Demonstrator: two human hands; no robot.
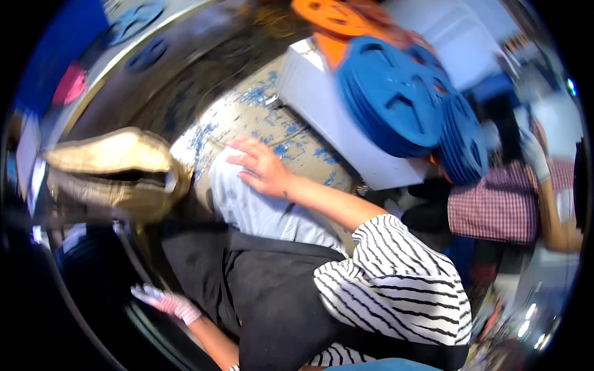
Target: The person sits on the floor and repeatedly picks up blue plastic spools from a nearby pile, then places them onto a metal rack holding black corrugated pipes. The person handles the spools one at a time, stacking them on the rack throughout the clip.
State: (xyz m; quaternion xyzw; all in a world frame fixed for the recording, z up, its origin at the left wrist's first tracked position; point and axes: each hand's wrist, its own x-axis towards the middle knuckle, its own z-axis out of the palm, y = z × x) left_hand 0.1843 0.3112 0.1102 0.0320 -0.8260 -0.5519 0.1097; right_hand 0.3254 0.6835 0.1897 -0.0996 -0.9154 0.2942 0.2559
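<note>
My right hand, bare, lies on the knee of my light blue jeans with its fingers spread, holding nothing. At the lower left is my left hand in a white and pinkish glove, its fingers stretched out. It is over or against a dark, shadowed surface; whether it touches cannot be told. A black apron covers my lap, between the two hands. Beyond the left hand a tan sack stands with its mouth partly gaping; its inside is hidden.
Blue plastic reels and orange reels are stacked on a white box at the upper right. Blue scraps litter the floor. On the right, a co-worker in a checked garment shows a gloved hand.
</note>
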